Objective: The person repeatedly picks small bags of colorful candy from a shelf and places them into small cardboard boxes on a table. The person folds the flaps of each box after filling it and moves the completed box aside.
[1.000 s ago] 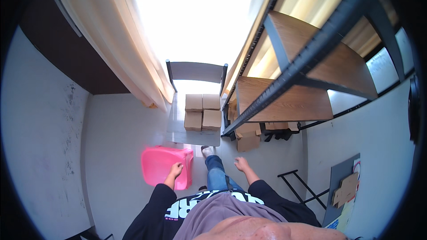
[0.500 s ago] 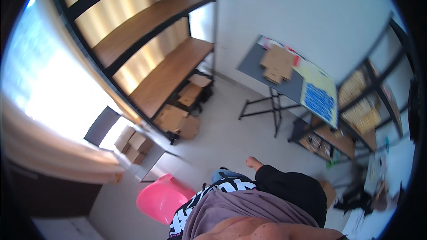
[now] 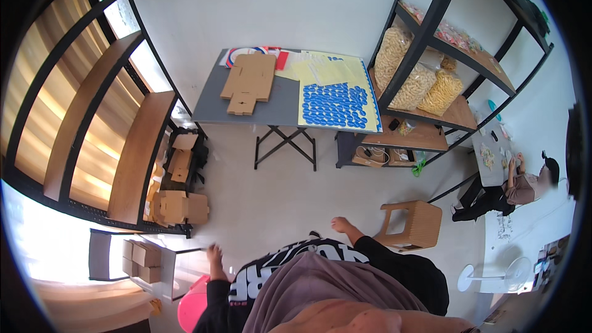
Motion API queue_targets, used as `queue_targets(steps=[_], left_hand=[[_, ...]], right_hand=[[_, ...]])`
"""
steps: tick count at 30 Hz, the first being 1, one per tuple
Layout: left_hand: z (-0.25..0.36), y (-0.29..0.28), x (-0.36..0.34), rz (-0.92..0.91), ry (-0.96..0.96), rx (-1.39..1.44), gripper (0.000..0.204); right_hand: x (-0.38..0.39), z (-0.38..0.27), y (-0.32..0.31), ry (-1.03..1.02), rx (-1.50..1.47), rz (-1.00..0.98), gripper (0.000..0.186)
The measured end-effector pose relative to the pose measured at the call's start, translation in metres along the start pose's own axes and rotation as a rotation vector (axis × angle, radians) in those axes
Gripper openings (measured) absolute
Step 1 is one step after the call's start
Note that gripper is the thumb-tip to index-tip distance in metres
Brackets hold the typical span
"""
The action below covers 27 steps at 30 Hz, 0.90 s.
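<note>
My right hand [image 3: 339, 224] is held out ahead of my body above the floor, its fingers curled in and no object showing in it. Lower and to the left, my left hand [image 3: 214, 254] hangs beside the pink chair [image 3: 193, 306]; it is small and blurred, so its fingers are hard to read. Both hands are apart from the grey folding table [image 3: 213, 95] ahead. On that table lie a flattened brown cardboard box [image 3: 251, 80] and a pale yellow sheet [image 3: 308, 122] covered with rows of blue oval pieces.
A black-framed shelf [image 3: 145, 154] stands left, with cardboard boxes [image 3: 176, 206] at its foot. Another rack [image 3: 453, 120] at right holds bags of beige pieces [image 3: 419, 86]. A brown stool [image 3: 425, 225] is near my right arm. Another person [image 3: 524, 188] sits at a far-right table.
My view has swung to the right, and the folding table now sits straight ahead. My left hand has come into view. The stool and the other person show more plainly.
</note>
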<state>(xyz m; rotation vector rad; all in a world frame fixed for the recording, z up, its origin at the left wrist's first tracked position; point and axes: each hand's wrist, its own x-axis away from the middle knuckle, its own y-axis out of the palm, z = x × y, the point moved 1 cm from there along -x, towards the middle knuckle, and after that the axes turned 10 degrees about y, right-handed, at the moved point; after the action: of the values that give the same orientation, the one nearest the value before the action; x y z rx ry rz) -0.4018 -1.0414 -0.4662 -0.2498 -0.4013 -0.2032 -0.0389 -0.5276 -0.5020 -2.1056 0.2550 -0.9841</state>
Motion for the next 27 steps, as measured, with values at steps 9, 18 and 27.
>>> queue_targets(steps=[9,18,27], left_hand=[[0.232,0.28,0.018,-0.508,0.528,-0.148,0.038],[0.357,0.274,-0.075,-0.354,0.6,0.117,0.032],[0.483,0.252,-0.224,-0.402,0.754,-0.079,0.031]], right_hand=[[-0.002,0.029,-0.128,0.054,-0.316,0.227,0.03],[-0.073,-0.219,-0.259,-0.398,-0.501,0.173,0.029],[-0.157,-0.411,-0.349,-0.592,-0.155,0.591,0.032]])
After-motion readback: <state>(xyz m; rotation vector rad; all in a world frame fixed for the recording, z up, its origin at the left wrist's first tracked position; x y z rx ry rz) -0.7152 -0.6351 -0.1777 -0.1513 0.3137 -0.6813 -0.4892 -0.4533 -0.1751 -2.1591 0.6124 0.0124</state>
